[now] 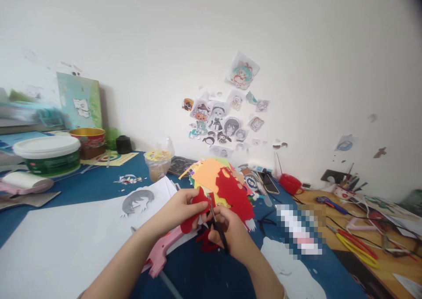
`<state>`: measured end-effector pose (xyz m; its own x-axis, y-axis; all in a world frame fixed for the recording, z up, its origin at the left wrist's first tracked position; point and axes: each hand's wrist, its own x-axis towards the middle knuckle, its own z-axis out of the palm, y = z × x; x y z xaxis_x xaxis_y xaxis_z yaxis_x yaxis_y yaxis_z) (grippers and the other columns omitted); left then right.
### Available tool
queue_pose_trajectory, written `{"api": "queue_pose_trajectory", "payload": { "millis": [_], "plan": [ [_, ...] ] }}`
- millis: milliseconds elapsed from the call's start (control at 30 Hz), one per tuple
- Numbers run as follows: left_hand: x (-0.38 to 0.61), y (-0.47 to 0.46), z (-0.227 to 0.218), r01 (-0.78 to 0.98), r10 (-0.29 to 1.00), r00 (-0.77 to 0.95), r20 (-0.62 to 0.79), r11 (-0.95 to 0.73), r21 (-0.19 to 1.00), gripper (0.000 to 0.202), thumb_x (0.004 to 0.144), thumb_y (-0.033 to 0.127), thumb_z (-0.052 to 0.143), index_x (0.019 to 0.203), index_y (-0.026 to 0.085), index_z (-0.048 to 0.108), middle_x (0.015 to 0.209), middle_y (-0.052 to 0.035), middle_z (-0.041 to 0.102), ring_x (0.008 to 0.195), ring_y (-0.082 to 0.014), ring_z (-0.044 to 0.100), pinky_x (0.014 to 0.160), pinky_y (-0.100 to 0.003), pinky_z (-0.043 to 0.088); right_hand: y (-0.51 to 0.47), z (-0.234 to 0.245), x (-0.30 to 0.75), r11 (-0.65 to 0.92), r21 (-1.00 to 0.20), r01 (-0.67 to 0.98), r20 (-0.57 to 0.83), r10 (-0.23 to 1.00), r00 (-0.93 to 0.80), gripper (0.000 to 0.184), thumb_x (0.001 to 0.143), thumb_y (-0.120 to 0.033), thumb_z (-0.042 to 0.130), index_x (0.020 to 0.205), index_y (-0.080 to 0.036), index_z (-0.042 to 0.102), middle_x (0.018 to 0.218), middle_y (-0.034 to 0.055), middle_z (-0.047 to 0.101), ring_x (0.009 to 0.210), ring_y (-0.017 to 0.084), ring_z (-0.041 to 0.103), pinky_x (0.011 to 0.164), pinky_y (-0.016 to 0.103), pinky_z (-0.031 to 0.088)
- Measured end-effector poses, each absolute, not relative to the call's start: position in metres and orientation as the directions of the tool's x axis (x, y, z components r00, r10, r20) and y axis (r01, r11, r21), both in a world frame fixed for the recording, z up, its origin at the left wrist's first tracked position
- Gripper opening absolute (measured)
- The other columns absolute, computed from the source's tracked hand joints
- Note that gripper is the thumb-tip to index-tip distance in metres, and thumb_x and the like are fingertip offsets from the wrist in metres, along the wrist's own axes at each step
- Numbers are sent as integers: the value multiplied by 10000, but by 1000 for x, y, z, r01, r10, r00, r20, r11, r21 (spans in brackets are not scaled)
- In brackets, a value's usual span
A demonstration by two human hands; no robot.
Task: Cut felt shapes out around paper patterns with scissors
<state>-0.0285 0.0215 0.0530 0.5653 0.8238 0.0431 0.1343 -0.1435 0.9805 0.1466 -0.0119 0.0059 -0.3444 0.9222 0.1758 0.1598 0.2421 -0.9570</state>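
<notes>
Indoors, a person's L hand (pixel 181 207) pinches a red piece (pixel 188 223) above a blue tabletop (pixel 194 275), while the R hand (pixel 234 231) grips black-handled scissors (pixel 221 235), blades pointing up at the red edge; can't tell how far they're parted. Just behind lie stacked colored sheets (pixel 205 173), w/ a red cut-out sheet (pixel 235 198) on top. Near the L wrist: a pink glue gun (pixel 160 255); farther L, white paper (pixel 62 242) & a gray hair drawing (pixel 138 198). Far L stand a white-lidded green tub (pixel 54 162), label too blurry to read, & a red tin (pixel 89 137) w/ gold interior, lettering likewise illegible. At R, a pixelated patch hides part of the scene near pliers (pixel 358 250) w/ red & yellow handles. Bkgd: wall drawings (pixel 216 114), any captions too small to make out.
</notes>
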Motion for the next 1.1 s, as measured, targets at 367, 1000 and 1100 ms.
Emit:
{"api": "queue_pose_trajectory", "payload": {
  "millis": [367, 1000, 1100],
  "plan": [
    [-34, 23, 51, 186, 817, 576, 22, -157, 970, 270, 789, 420, 526, 707, 163, 514, 625, 4, 643, 412, -94, 527, 365, -191, 351, -12, 7, 146, 154, -968, 200, 93, 954, -284, 517, 520, -533, 784, 787, -186, 509, 528, -75, 373, 478, 97, 355, 441, 214, 283],
    [-27, 21, 55, 95, 873, 486, 45, -104, 990, 280, 777, 418, 557, 652, 178, 485, 608, -14, 676, 400, -94, 534, 395, -199, 408, -9, -3, 144, 252, -942, 220, 192, 945, -264, 405, 653, -442, 733, 881, -176, 529, 590, -62, 389, 515, 93, 326, 496, 224, 285],
    [-26, 22, 55, 99, 877, 480, 41, -100, 990, 289, 767, 431, 563, 646, 182, 481, 628, -21, 684, 425, -105, 548, 397, -205, 420, -10, -1, 144, 267, -936, 229, 203, 942, -268, 388, 679, -454, 708, 880, -176, 524, 587, -58, 405, 512, 95, 333, 501, 229, 295]
  ]
}}
